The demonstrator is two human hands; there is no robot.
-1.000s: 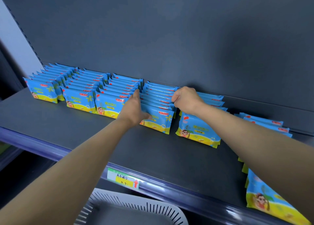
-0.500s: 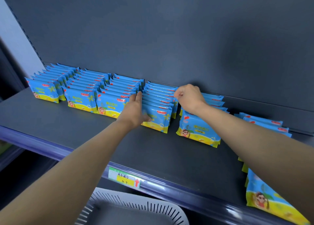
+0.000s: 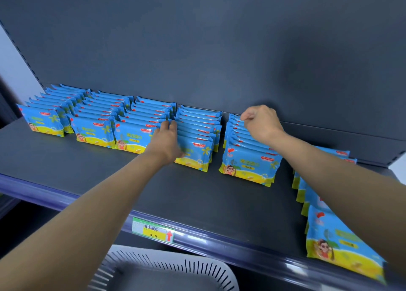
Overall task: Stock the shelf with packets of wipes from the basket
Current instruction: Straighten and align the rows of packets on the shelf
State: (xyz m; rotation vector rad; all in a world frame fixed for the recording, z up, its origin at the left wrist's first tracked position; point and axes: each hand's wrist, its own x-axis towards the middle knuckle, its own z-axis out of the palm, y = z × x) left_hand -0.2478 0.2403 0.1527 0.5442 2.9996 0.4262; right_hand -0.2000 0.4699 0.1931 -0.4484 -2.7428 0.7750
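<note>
Pressing flat against the left side of one row of wipe packets, the left hand has its fingers straight and together, pointing toward the back of the shelf. The right hand sits over the rear of the neighbouring row. Its fingers are curled under with the knuckles up. The fingertips reach the packets' top edges, but whether they pinch a packet cannot be told.

A narrow gap of bare shelf separates these two rows. Both stand upright on edge, with the printed faces toward the shelf front.

Left of the left hand, three more rows stand close side by side and run back to the dark back panel. Right of the right hand, partly hidden under that forearm, a last row stretches toward the front edge of the shelf.

Below the left forearm, a green and yellow price label sits on the front rail. Lower still, nearer than both hands, the white slotted basket shows its rim and part of its wall under the shelf.
</note>
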